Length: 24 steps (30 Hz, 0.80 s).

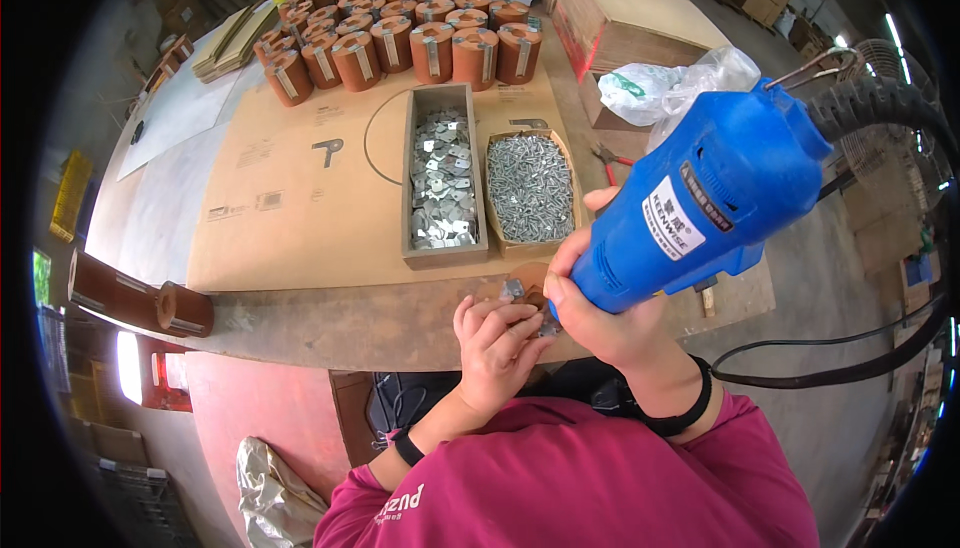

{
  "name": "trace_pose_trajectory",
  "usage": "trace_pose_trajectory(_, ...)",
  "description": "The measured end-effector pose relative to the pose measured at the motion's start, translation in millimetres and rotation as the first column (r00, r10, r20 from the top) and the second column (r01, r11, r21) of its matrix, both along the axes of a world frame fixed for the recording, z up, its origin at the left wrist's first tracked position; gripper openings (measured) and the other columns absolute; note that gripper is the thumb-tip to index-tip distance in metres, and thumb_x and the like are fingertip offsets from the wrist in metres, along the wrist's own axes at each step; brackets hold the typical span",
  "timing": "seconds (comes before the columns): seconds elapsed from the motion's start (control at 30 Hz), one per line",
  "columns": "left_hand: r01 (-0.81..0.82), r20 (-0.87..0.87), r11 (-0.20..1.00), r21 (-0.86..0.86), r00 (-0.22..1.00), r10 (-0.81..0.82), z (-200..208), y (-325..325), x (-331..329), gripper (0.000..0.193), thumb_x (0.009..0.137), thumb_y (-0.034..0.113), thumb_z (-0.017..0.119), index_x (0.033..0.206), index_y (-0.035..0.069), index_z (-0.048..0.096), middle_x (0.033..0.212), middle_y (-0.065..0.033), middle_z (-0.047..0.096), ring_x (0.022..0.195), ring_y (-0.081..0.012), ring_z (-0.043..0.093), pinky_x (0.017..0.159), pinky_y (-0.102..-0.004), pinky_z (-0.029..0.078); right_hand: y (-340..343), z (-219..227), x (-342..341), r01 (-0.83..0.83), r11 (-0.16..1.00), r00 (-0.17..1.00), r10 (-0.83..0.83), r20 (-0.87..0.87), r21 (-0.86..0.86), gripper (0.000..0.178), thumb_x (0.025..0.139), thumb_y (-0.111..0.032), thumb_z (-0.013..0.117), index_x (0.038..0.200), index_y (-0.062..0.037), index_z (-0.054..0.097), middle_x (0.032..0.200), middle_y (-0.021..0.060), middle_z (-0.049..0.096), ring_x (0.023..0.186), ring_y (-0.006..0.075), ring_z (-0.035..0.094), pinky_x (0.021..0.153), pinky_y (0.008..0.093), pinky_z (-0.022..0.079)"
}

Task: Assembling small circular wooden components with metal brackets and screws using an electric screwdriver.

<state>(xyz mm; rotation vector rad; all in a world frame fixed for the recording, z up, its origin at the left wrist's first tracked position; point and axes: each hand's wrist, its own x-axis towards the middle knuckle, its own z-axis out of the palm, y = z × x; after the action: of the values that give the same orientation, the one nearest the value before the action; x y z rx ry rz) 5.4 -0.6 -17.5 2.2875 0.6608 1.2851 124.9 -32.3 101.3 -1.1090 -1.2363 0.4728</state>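
In my right hand (610, 323) is a blue electric screwdriver (690, 203), with the fingers wrapped round its lower end. The tool slants down to the left, and my hand hides its tip. My left hand (495, 348) is closed at the near table edge on a small brown cylinder (528, 275). A small metal plate (513, 289) shows by its fingertips; the fingers cover much of the cylinder. Just beyond my hands are a long grey box of flat metal plates (443, 178) and a cardboard box of loose screws (530, 188).
Many brown cylinders with metal strips (433, 53) stand at the back of the table, and two brown cylinders (185, 309) lie at left. Red-handled pliers (609, 155) lie right of the screws. A black cable (850, 373) loops at right. Plastic bags (680, 88) sit beyond the screwdriver.
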Motion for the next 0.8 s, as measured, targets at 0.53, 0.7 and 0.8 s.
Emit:
trace_pose_trajectory(0.53,0.036,-0.104,0.999,-0.008,0.994,-0.036,17.2,1.6,-1.6,0.031,0.056,0.016,0.075,0.084,0.008,0.063,0.092,-0.0028,0.059,0.085,-0.0225,0.050,0.084,-0.0410,0.032,-28.4,6.9,49.7,0.176,0.975,0.904,-0.106,-0.414,0.133,0.063,0.069,0.002,0.058,0.122,0.0023,0.026,0.073,0.0066,0.054,0.062,0.0134,0.054,0.060,0.0261,0.046)
trace_pose_trajectory(0.7,0.017,-0.114,1.000,-0.008,0.993,-0.018,15.1,0.5,0.0,0.030,0.056,0.014,0.075,0.082,0.008,0.063,0.091,-0.0035,0.059,0.084,-0.0224,0.051,0.082,-0.0385,0.033,-46.9,-25.8,96.6,0.278,0.960,0.781,-0.215,-0.586,0.018,0.060,0.069,-0.003,0.058,0.122,-0.0007,0.030,0.071,0.0079,0.052,0.056,0.0174,0.054,0.056,0.0312,0.047)
trace_pose_trajectory(0.8,0.069,-0.112,0.998,-0.005,0.991,-0.069,12.5,2.4,-3.8,0.034,0.056,0.014,0.075,0.087,0.007,0.062,0.095,-0.0061,0.057,0.086,-0.0238,0.050,0.082,-0.0382,0.034,-51.1,-43.7,115.8,0.250,0.920,0.707,-0.387,-0.592,-0.302,0.056,0.068,-0.007,0.062,0.117,-0.0008,0.035,0.072,0.0084,0.052,0.055,0.0178,0.054,0.052,0.0312,0.047)
